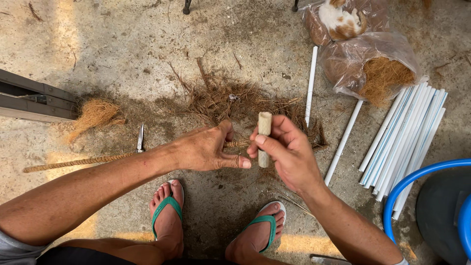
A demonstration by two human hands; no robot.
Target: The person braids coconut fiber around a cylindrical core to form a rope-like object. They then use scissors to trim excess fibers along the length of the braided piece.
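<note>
My right hand [287, 149] grips a short pale cylinder, a spool of thread or twine [264, 125], held upright between thumb and fingers. My left hand [208, 148] is closed on the end of a long pole wrapped in brown coconut fibre [73, 162], which stretches away to the left across the concrete floor. Both hands meet above a loose heap of brown fibre [230, 100]. My two feet in green flip-flops [169, 206] rest on the floor below the hands.
A bundle of white plastic pipes [405, 132] lies at the right, with two single pipes [311, 83] nearer the heap. Clear bags of fibre [378, 64] sit behind, a cat [341, 19] on one. Scissors [140, 138], a fibre tuft [95, 113], a metal rail [29, 95] and a blue-rimmed tub [422, 181] surround me.
</note>
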